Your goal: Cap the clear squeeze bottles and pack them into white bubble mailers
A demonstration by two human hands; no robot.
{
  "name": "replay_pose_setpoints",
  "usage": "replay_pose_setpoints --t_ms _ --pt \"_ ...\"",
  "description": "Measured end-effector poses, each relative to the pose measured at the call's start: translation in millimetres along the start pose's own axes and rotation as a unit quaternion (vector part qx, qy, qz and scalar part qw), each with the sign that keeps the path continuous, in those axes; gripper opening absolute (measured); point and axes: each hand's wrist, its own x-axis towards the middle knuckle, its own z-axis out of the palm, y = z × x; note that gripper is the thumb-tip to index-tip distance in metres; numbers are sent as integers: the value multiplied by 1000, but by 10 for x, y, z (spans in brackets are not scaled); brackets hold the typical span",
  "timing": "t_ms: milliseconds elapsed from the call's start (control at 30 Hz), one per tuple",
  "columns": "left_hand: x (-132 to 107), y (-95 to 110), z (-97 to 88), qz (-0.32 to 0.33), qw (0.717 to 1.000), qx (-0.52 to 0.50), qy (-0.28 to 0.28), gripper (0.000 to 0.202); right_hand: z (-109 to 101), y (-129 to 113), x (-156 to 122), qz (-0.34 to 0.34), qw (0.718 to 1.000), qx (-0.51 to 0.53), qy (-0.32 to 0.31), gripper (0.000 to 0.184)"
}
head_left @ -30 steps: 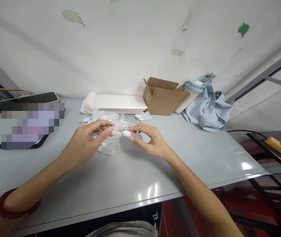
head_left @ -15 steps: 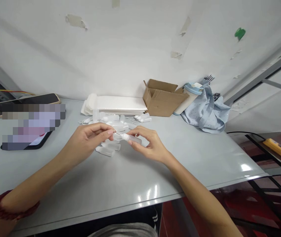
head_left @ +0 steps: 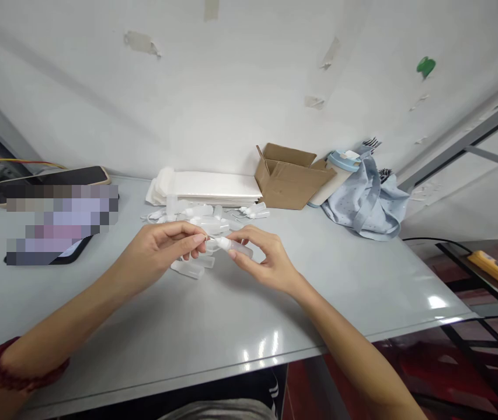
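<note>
My right hand [head_left: 264,256] grips a small translucent squeeze bottle [head_left: 240,249] with a white cap, tilted so its tip points left. A thin metal needle tip [head_left: 211,237] juts from the cap toward my left hand [head_left: 172,248]. The thumb and fingers of that hand are pinched at the needle's end; what exactly lies between them is too small to make out. Beneath and behind both hands, several similar bottles [head_left: 188,269] lie on the grey table [head_left: 178,332], partly hidden by my fingers.
Behind the bottles lies a stack of white flat packets [head_left: 213,185]. An open cardboard box [head_left: 290,184], a tumbler [head_left: 334,172] and a light-blue cloth bag [head_left: 362,201] stand along the wall to the right. Two phones [head_left: 51,181] rest at the left.
Both hands stay nearly in place, the left fingers curling slightly around the needle's end. The whole view has shifted a little.
</note>
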Motion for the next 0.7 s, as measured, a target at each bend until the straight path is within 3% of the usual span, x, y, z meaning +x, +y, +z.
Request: replay_pose_setpoints --t_ms 700 --pt "5 -19 -11 -5 1000 -19 10 26 44 -10 -21 -10 1000 -18 8 14"
